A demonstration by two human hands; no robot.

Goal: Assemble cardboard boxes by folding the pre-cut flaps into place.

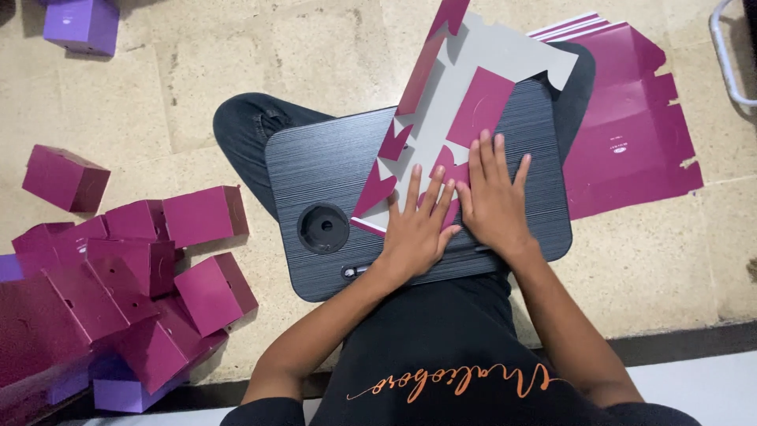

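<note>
Now both hands, left hand [415, 233] and right hand [494, 197], press flat, fingers spread, on the magenta box blank [461, 102] lying on the lap counter [315, 166]; firm, even pressure along the fold would crease it cleanly.

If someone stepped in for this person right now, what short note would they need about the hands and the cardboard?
Left hand: flat, palm down, pressing the unfolded box blank onto the dark lap tray.
Right hand: flat beside it, pressing the same blank; neither hand grips anything.
Blank: grey side up, magenta flaps partly folded, far end sticking out past the tray.
Done: a pile of folded magenta boxes on the floor at the person's left.
Left: this blank is not yet a box; a stack of flat magenta blanks lies on the floor at the right.
</note>
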